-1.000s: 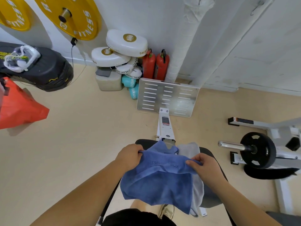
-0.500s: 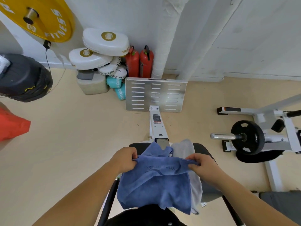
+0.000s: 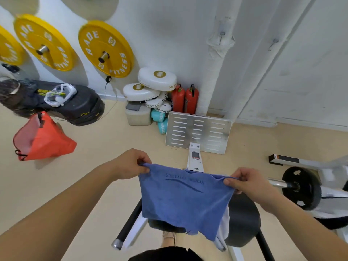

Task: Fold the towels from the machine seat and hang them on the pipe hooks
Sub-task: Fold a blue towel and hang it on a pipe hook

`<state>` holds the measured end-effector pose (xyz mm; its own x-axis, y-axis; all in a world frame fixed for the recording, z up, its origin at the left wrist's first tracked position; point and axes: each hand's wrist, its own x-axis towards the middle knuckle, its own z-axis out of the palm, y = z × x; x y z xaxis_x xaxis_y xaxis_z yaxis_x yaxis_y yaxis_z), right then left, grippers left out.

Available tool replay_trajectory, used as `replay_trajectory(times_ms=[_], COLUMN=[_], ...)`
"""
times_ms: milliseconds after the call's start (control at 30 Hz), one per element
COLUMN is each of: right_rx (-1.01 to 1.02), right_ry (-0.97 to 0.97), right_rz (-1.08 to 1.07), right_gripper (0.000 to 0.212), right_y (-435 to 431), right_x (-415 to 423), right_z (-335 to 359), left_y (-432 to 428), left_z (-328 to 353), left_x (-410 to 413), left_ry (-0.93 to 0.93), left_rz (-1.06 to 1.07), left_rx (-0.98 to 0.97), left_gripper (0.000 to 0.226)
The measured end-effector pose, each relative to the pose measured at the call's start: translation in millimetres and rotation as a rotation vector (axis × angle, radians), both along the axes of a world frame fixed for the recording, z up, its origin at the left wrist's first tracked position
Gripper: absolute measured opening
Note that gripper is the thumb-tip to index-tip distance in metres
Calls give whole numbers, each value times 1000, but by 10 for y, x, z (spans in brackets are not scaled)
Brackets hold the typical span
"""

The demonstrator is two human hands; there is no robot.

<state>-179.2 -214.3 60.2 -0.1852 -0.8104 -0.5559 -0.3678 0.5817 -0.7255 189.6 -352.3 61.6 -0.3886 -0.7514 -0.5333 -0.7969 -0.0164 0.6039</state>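
The blue towel [image 3: 184, 200] hangs spread in the air over the black machine seat [image 3: 243, 219], with its top edge stretched between both hands and its lower edge hanging loose in front of the seat's left part. The left hand [image 3: 130, 164] pinches the top left corner between thumb and curled fingers [image 3: 144, 161]. The right hand [image 3: 250, 183] pinches the top right corner in the same way, with its fingers [image 3: 243, 174] curled over the cloth. A pale towel [image 3: 224, 228] lies on the seat and shows from behind the blue towel's right edge. Beyond the seat, a slotted metal footplate [image 3: 199, 132] stands on the floor. Behind it a white wrapped pipe [image 3: 212, 72] rises along the wall, with a small hook [image 3: 222, 34] high on it. Two red fire extinguishers [image 3: 185, 98] stand just beside the pipe.
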Motion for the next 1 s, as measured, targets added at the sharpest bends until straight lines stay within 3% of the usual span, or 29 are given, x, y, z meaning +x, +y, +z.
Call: replay_trajectory(times_ms=[233, 400, 567, 733, 867, 1000], right_rx=[-381, -517, -385, -161, -34, 23], right_ry=[-52, -15, 137, 230, 275, 320], right_rz=[-12, -63, 6, 151, 246, 314], right_gripper=[14, 16, 20, 18, 1, 7], right_y=[191, 447, 833, 1226, 1462, 1585], right_x=[-167, -228, -149, 2, 94, 98], right_z=[1028, 1264, 692, -78, -249, -294], left_y=[364, 722, 1197, 1735, 2090, 2258], left_z=[1169, 1398, 761, -141, -625, -753], left_x=[-64, -29, 18, -1, 41, 95], left_ry=[31, 53, 58, -57, -135, -130], left_rz=[104, 129, 149, 119, 98, 154], left_rx=[-396, -550, -558, -395, -296, -249], left_gripper=[15, 15, 20, 31, 33, 36])
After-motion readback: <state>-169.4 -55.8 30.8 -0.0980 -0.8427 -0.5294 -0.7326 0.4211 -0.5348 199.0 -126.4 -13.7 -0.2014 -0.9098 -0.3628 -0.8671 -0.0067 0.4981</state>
